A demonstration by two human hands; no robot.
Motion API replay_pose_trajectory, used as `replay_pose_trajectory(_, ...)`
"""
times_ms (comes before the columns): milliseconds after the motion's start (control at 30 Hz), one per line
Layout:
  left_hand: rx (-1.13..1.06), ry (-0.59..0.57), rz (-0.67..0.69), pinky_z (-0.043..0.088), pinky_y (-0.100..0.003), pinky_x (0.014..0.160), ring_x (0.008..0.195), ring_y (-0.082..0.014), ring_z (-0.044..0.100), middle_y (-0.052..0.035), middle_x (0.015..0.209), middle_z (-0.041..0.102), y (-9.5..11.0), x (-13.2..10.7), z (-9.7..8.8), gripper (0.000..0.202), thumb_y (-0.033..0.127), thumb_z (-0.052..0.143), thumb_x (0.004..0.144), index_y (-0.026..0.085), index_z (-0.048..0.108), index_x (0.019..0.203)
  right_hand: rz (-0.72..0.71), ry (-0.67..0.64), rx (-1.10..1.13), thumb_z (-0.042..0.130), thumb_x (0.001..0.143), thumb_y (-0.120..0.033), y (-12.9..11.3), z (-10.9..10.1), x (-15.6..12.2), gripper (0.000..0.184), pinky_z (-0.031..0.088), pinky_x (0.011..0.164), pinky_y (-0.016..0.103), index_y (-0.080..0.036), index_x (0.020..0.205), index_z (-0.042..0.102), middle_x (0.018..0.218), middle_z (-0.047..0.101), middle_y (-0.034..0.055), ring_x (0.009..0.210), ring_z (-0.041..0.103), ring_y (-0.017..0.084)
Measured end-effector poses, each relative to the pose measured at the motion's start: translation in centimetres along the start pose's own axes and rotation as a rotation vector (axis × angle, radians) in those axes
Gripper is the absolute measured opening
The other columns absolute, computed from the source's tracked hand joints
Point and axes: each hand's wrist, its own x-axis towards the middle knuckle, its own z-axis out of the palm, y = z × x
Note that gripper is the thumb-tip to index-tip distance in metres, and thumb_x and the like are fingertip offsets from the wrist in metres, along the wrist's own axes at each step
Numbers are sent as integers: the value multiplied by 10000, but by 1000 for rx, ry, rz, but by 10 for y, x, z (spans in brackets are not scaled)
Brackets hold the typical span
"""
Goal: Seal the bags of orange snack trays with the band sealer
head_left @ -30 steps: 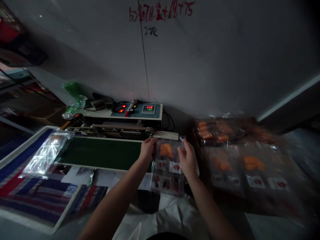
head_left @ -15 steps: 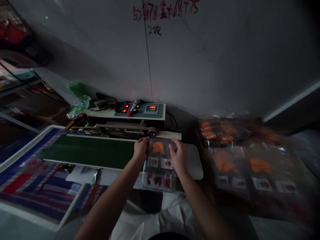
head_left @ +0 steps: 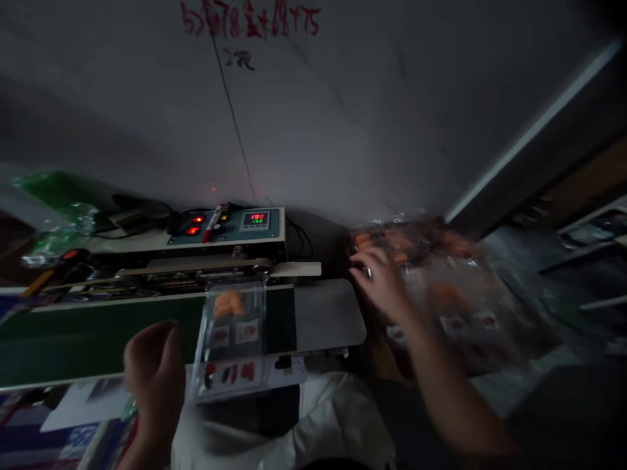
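A clear plastic pack [head_left: 230,339] lies on the green conveyor belt [head_left: 98,333] of a band sealing machine [head_left: 225,228], its upper edge against the sealing band. Inside it I make out an orange piece, small printed sachets and dark red items. My left hand [head_left: 154,365] is just left of the pack, apart from it, fingers curled together with nothing visible in them. My right hand [head_left: 379,281] hovers at the pile of similar packs [head_left: 450,300] on the right, thumb and fingers apart. Motion blur hides whether it touches one.
A red-and-white marker [head_left: 213,223] rests on the machine's control panel beside a lit display [head_left: 255,220]. A pale metal plate [head_left: 328,313] extends the belt rightward. Green plastic wrap [head_left: 59,196] lies at the left, and a wall with handwriting [head_left: 255,23] stands behind.
Both hands have let go of the pack, now on the belt at the band. My left hand has drawn away left; my right hand has moved to the pile. The view has turned right.
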Motion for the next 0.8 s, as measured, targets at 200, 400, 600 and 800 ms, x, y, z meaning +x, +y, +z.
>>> replay_pose_trajectory(200, -107, -266, 299, 546, -367, 823, 882, -228, 683, -51, 973, 701, 21, -50, 29, 259, 416, 692, 834, 215, 651, 992, 102, -765, -234, 749, 760, -453, 101, -101, 17, 220, 451, 1076, 507, -235, 743, 724, 1135, 688, 113, 1269, 541, 351)
replay_pose_trajectory(400, -309, -1094, 421, 451, -501, 1104, 1337, -326, 532, -165, 1435, 558, 83, -110, 127, 668, 471, 767, 798, 217, 521, 1366, -51, -601, -87, 548, 936, -490, 49, -156, 11, 343, 493, 1056, 492, -229, 777, 703, 1460, 556, 73, 1299, 563, 310)
replay_pose_trajectory(600, -744, -1301, 264, 389, -513, 1146, 1317, -343, 542, -169, 1410, 576, 153, -148, 195, 837, 492, 868, 677, 194, 505, 1370, -209, -195, -31, 618, 930, -525, -30, -205, 26, 305, 468, 1081, 551, -248, 845, 712, 1532, 470, 26, 1395, 467, 344)
replay_pose_trajectory(800, -810, -1278, -389, 573, -324, 807, 872, -211, 711, -88, 1041, 743, 142, -112, 140, 474, 380, 857, 724, 159, 660, 1094, 82, 17, 616, 676, 890, -561, -25, -122, 9, 726, 616, 855, 467, -337, 1508, 368, 1360, 610, 116, 1148, 664, 284)
